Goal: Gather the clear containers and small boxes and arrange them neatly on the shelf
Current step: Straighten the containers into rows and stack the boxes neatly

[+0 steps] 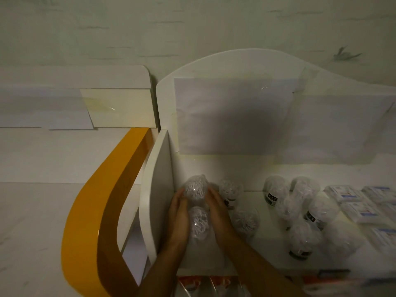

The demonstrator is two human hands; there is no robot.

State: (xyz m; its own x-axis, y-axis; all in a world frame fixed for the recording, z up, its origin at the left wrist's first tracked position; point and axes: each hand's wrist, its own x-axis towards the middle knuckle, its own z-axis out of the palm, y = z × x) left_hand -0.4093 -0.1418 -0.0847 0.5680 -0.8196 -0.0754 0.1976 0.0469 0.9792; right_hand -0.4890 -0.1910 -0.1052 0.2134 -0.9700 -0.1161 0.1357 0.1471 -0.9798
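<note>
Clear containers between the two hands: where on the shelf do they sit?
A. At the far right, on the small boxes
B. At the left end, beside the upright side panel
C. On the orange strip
B: the two containers sit between the left hand and right hand, next to the side panel.

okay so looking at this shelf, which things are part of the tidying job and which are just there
Part of the job:
two clear containers between the left hand and right hand
loose clear containers
small boxes
shelf

Just there:
orange panel
papers on the back board
packets below the shelf
</note>
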